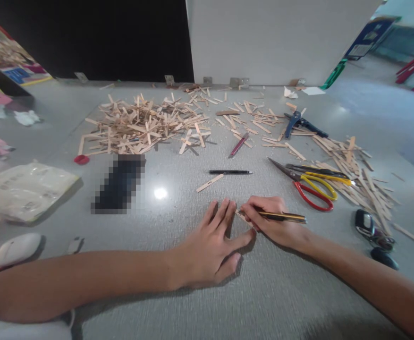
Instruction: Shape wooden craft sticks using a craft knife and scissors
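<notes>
My right hand (272, 218) is closed around a dark pencil with a gold stripe (288, 216), its tip down by a small piece of wooden stick (244, 217). That piece lies on the table between my hands, partly hidden by my fingers. My left hand (217, 243) rests flat beside it, fingers spread, index finger and thumb side near the piece. Just beyond my hands lie a wooden stick with a small slot (209, 182) and a black pen (230, 172).
A big heap of wooden sticks (143, 125) covers the back left. Red-and-yellow-handled scissors (313, 189), blue pliers (293, 123) and a purple-red cutter (239, 145) lie around. At left are a plastic packet (26, 191), a white mouse (18, 249) and a blurred-out dark object (120, 184).
</notes>
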`<action>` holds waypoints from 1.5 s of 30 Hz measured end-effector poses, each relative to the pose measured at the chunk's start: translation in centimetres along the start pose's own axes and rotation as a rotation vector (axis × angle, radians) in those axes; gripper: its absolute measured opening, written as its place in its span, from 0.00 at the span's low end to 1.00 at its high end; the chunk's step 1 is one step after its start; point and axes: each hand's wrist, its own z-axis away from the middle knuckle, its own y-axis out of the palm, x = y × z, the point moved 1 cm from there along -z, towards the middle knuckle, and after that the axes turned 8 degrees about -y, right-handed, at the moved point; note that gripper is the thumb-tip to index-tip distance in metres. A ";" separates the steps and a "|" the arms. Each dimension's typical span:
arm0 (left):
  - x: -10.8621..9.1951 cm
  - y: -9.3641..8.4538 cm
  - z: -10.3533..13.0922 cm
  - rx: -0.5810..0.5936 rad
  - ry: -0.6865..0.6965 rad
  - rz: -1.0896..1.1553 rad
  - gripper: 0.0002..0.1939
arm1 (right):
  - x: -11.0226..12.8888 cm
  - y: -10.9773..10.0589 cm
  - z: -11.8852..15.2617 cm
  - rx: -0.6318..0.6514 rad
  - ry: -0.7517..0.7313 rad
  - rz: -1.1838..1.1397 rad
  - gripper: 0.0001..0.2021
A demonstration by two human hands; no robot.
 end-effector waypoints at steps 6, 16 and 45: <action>0.0 0.0 0.0 -0.020 -0.003 0.025 0.28 | -0.1 0.1 -0.1 0.014 -0.013 0.004 0.21; -0.1 0.3 0.1 -0.016 -0.049 -0.005 0.22 | -0.8 0.3 0.5 0.033 -0.080 0.064 0.23; -0.8 -0.8 -1.1 0.026 -0.030 -0.352 0.45 | -1.7 0.1 0.6 0.021 -0.284 0.122 0.23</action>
